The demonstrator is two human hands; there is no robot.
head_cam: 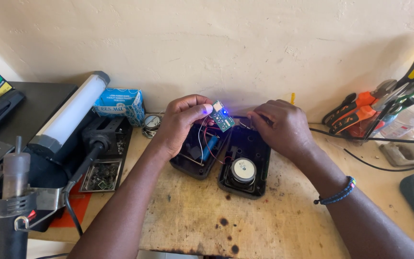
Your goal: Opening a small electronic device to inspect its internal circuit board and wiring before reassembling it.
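My left hand [184, 122] pinches a small green circuit board [222, 115] with a blue light glowing on it, held above an opened black plastic case. The case lies in two halves: the left half [198, 156] holds a blue cylinder and red and white wires, and the right half [246, 163] holds a round speaker [243, 170]. Over the far end of the right half my right hand [281, 127] curls, fingers closed on something thin and dark next to the board; what it is I cannot tell. A beaded bracelet [337, 194] is on my right wrist.
A soldering station with a white tube lamp [73, 112] and a hot-air handle in its holder [13, 201] stands at left, with a blue box [120, 104] behind. Orange-handled pliers and a screwdriver [374, 108] sit at right, with black cables [384, 165] across the scorched wooden bench.
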